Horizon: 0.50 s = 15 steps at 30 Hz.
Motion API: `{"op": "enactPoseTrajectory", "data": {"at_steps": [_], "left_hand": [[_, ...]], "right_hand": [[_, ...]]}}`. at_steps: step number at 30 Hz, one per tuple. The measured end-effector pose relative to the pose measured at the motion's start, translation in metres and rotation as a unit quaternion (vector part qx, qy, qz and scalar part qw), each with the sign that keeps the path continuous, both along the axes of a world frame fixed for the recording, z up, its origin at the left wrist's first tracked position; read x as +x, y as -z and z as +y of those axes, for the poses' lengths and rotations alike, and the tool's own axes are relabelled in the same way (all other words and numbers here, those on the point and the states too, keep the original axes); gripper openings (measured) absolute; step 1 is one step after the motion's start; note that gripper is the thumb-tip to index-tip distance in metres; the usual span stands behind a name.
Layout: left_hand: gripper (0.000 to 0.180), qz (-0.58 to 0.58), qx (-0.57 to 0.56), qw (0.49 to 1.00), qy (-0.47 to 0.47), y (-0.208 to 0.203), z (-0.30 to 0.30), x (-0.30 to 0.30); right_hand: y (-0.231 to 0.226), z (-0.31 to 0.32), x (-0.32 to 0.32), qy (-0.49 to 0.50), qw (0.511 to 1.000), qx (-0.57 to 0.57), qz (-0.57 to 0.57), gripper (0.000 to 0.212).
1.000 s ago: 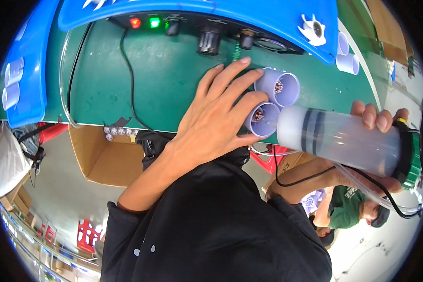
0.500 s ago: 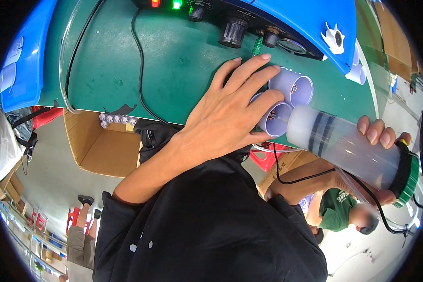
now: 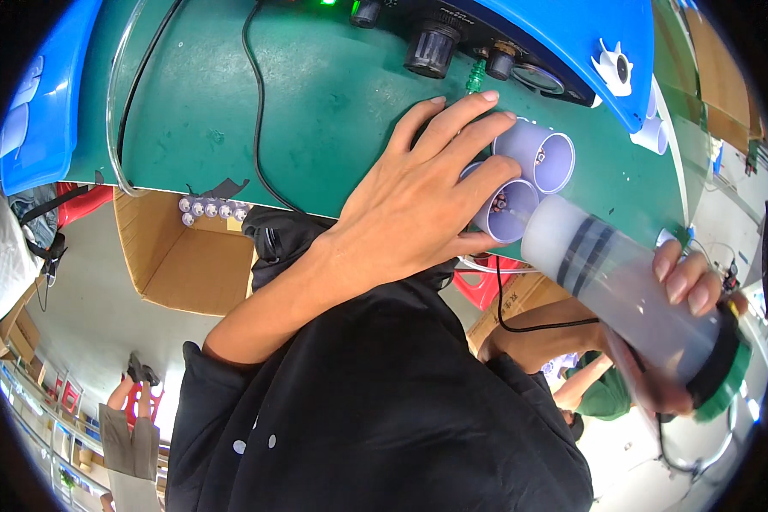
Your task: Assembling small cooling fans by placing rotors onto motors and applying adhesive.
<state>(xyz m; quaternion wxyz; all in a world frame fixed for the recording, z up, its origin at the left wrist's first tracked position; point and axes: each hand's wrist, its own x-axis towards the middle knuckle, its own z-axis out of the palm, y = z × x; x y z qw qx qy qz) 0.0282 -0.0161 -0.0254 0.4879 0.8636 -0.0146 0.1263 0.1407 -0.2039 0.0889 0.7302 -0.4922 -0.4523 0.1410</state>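
Observation:
Two pale purple cup-shaped parts lie side by side on the green table, mouths toward the right, with small metallic parts inside. My left hand (image 3: 422, 192) is closed round the nearer cup (image 3: 512, 224), thumb below and fingers over it, and its fingertips reach along the farther cup (image 3: 553, 164). In my right hand (image 3: 687, 286) is a large translucent dispensing syringe (image 3: 619, 282) with dark rings and a green cap. It is tilted, its front end pointing into the nearer cup's mouth; I cannot tell whether its tip touches.
A black control box with knobs (image 3: 433, 49) stands at the back under a blue bin (image 3: 563, 30). Another blue bin (image 3: 51, 111) is at far left. Below the table edge sits an open cardboard box (image 3: 183, 264) with several purple parts. A black cable (image 3: 258, 128) crosses the table.
The syringe's capped end has swung down toward me with my right hand, while its front end stays at the nearer cup. My left hand keeps its hold. The view has shifted slightly.

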Motion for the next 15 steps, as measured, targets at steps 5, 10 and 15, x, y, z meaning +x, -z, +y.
{"op": "enactPoseTrajectory", "data": {"at_steps": [5,10,15], "left_hand": [[0.064,-0.012,0.004,1.0,-0.006,0.004,0.0,-0.001],[0.066,-0.02,-0.002,1.0,-0.002,0.004,-0.002,-0.001],[0.067,-0.023,-0.002,1.0,0.0,0.005,-0.001,-0.002]], "right_hand": [[0.0,0.011,-0.007,-0.036,0.996,-0.031,-0.082,0.112],[-0.004,0.005,0.001,-0.047,0.995,-0.056,-0.065,0.107],[0.001,-0.003,-0.003,-0.028,0.998,-0.024,-0.05,0.107]]}}
